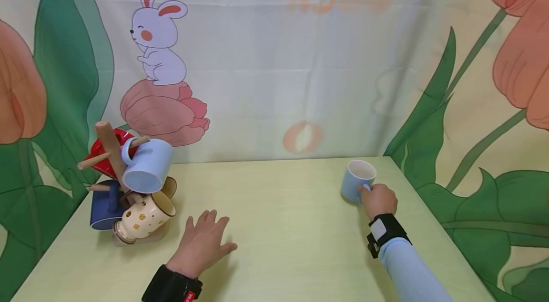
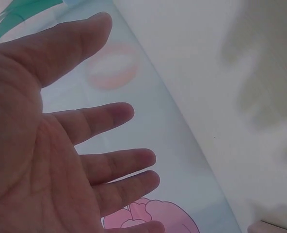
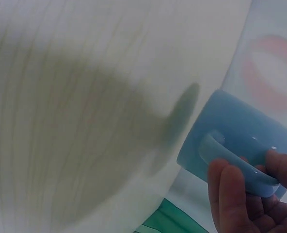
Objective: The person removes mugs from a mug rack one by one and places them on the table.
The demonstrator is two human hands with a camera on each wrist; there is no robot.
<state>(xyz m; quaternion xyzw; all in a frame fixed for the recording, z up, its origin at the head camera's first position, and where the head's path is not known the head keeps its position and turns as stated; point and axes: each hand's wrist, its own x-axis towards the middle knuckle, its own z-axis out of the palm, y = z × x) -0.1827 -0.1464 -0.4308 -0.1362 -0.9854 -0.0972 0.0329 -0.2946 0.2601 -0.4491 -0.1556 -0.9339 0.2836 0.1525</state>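
Note:
My right hand [image 1: 379, 201] pinches the handle of a light blue mug [image 1: 354, 180] near the back right of the table. The mug is upright, white inside. In the right wrist view, fingers and thumb close on the handle of the blue mug [image 3: 240, 131], and its shadow lies beside the base; whether the base touches the table I cannot tell. My left hand [image 1: 200, 245] hovers over the table with fingers spread, holding nothing. Left of it stands a wooden mug tree [image 1: 110, 147], with another light blue mug [image 1: 147, 166] hanging upper right.
On the mug tree also hang a red mug [image 1: 105, 165], a dark blue mug [image 1: 103, 204] and a cream patterned mug [image 1: 143, 218]; a brownish rim [image 1: 170, 186] shows behind. A printed curtain [image 1: 257, 78] stands along the back edge of the pale table [image 1: 283, 226].

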